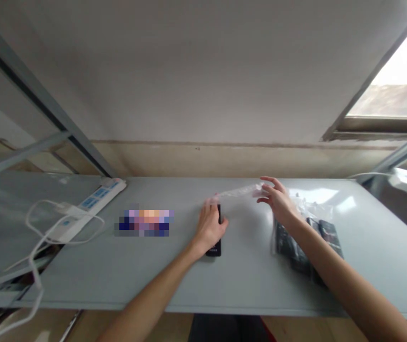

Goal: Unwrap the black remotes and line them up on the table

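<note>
Room: plain wall (203, 85) is standing behind grey surface (246, 280).
Left hand (210, 227): is gripping black gadget (215, 249).
Right hand (278, 199): is pinching clear bag (237, 192).
Writing: too tiny to read.

The tabletop (246, 275) is pale grey. On it, the small device (215, 249) is black, the bag (239, 192) clear, the packets (326, 233) black, the power strip (89, 206) white with blue patches.
</note>
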Available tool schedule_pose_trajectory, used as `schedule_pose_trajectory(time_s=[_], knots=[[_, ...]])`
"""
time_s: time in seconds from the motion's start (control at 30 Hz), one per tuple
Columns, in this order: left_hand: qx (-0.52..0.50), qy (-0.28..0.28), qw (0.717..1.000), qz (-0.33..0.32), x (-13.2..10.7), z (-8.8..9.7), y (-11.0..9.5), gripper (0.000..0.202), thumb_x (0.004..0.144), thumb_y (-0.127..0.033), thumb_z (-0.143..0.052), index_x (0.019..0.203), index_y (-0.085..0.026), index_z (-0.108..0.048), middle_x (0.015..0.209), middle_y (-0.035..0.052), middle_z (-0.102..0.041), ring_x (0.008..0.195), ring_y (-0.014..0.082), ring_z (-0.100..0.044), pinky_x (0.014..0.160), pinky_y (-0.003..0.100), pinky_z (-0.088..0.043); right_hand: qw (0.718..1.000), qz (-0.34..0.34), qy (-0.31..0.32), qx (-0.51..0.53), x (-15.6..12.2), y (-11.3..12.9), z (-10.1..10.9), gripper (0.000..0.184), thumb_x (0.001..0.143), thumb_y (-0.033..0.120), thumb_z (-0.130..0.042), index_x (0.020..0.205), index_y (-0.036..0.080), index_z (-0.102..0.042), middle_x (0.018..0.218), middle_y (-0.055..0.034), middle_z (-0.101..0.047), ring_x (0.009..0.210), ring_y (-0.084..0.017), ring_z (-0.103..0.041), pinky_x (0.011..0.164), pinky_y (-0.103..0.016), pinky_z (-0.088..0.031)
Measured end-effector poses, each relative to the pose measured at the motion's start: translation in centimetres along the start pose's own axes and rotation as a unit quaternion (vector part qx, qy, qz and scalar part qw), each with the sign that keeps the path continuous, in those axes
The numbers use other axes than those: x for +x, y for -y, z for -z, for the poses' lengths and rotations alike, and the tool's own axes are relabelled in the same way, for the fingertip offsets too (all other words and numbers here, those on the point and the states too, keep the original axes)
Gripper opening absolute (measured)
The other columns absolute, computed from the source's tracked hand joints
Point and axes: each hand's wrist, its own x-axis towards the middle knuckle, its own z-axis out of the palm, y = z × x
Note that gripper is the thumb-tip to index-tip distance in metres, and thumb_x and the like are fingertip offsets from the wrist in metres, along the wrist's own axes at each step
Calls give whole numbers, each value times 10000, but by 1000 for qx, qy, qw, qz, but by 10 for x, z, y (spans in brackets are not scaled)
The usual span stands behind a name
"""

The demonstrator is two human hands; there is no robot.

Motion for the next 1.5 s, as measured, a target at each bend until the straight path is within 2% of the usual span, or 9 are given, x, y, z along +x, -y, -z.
schedule_pose_trajectory(time_s=[0.13,0.23,0.37,0.5,0.7,0.87,1.07,1.27,1.5], knots=[[-133,-44,989,39,5,12,-4,750,855,-416,-753,1505,-166,-474,1581,191,-482,1518,360,-396,1270,524,-291,998,13,-43,41,-1,-10,-16,523,708,356,-795,1168,233,-578,834,15,-688,694,-182,-732,595,-297,-593],[-281,-77,954,75,13,22,-5,628,854,-552,-762,1363,-213,-619,1427,131,-635,1364,305,-560,1168,441,-412,997,21,-60,51,-6,-15,-17,572,705,386,-821,1184,238,-545,845,18,-705,655,-177,-732,621,-334,-625],[-409,-125,893,142,25,32,5,478,836,-626,-730,961,-165,-741,965,75,-748,904,205,-677,783,294,-499,999,-8,26,24,-13,-15,-10,702,707,430,-881,1270,233,-513,926,-24,-750,769,-218,-777,791,-425,-667],[-389,-170,889,169,32,34,20,386,765,-539,-766,796,-157,-710,757,27,-681,704,156,-589,673,274,-429,995,5,85,-54,-15,-13,-5,965,744,506,-858,1512,229,-345,1015,-66,-737,725,-234,-783,731,-420,-672],[-332,-200,912,134,35,35,28,242,790,-358,-768,944,-177,-721,998,48,-722,953,183,-627,892,299,-450,965,115,34,-232,-9,-25,2,832,918,433,-638,1640,301,-245,1104,-77,-669,536,-141,-692,490,-298,-591],[-337,-198,914,110,37,37,34,273,824,-329,-758,1025,-196,-630,940,18,-673,882,149,-626,831,271,-483,919,179,30,-351,-7,-35,11,781,940,276,-532,1664,310,-242,1166,-104,-657,521,-89,-611,512,-286,-569],[-385,-163,899,129,38,40,40,492,783,-314,-772,1202,-236,-525,871,-40,-606,590,93,-543,508,208,-409,939,170,27,-298,-7,-38,8,710,928,273,-513,1607,269,-306,1239,-133,-588,556,-100,-621,440,-267,-541],[-411,-175,886,123,41,35,41,557,750,-259,-777,1241,-229,-517,913,-30,-615,605,82,-587,560,211,-477,930,176,3,-324,-3,-39,12,628,914,244,-504,1533,244,-395,1182,-109,-591,524,-90,-574,413,-265,-509],[-388,-187,897,103,43,36,44,454,826,-335,-730,1236,-223,-570,963,7,-624,704,109,-608,611,223,-490,945,192,-1,-265,-4,-39,8,593,891,266,-513,1480,232,-444,1246,-128,-551,717,-155,-674,620,-369,-637]])
